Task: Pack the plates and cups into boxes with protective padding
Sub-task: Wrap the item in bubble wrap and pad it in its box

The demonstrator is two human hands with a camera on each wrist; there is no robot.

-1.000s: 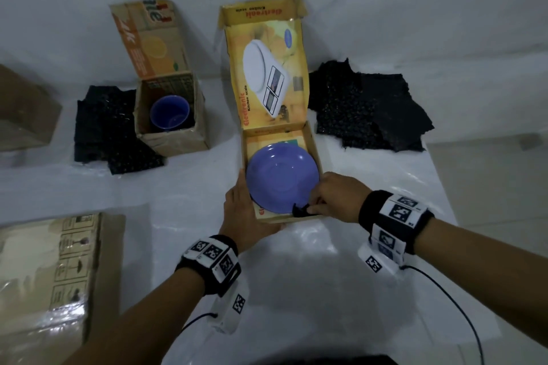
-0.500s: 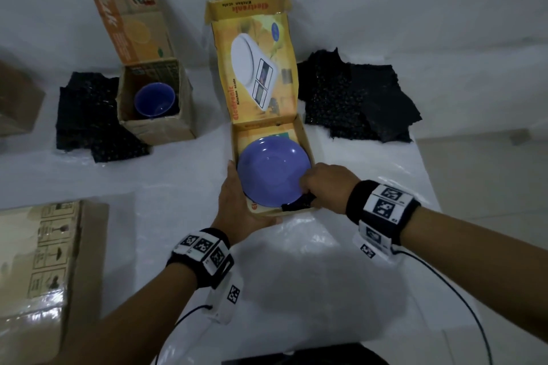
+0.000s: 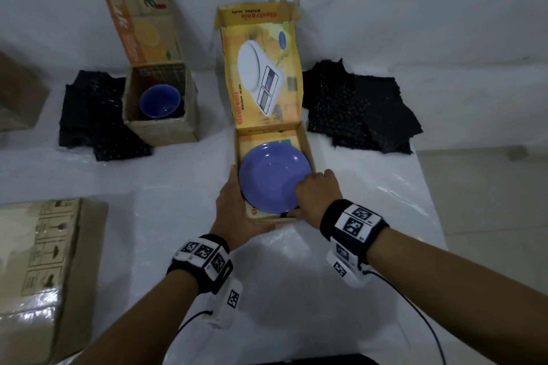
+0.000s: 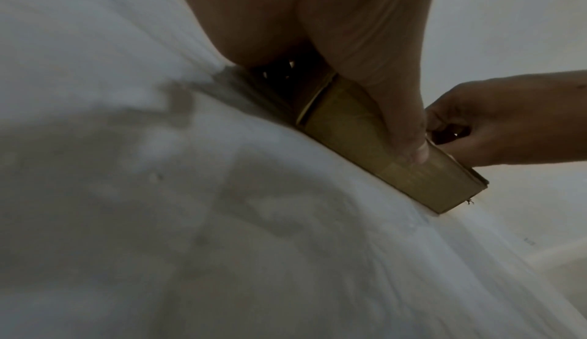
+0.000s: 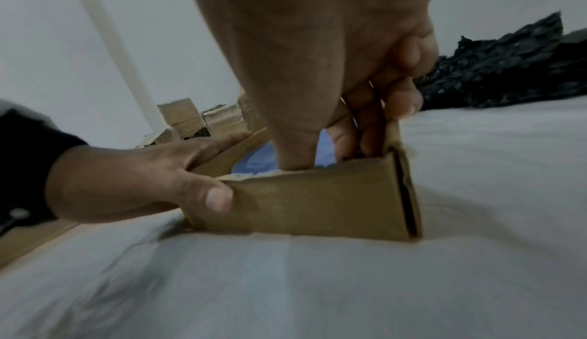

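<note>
A purple plate [image 3: 272,178] lies in the open yellow kitchen-scale box [image 3: 307,145], whose lid [image 3: 261,77] stands upright behind it. My left hand [image 3: 237,210] grips the box's near left corner, thumb [image 5: 219,198] on the front wall [image 5: 317,203] and fingers along the left side. My right hand [image 3: 314,195] reaches down into the near right corner beside the plate's rim [image 5: 254,161], its curled fingers [image 5: 365,138] on a piece of black padding [image 3: 286,213] that is mostly hidden. In the left wrist view the box front [image 4: 365,143] shows under my thumb.
A brown box [image 3: 166,130] at the back left holds a purple cup [image 3: 160,101]. Black padding lies in piles to its left [image 3: 89,115] and right of the yellow box [image 3: 361,109]. A flat cardboard box [image 3: 38,261] sits near left. The table edge [image 3: 430,201] runs on the right.
My right hand has moved from the box's near edge further in, over the plate's near right rim, and the black padding is now mostly out of sight. The left hand keeps its hold.
</note>
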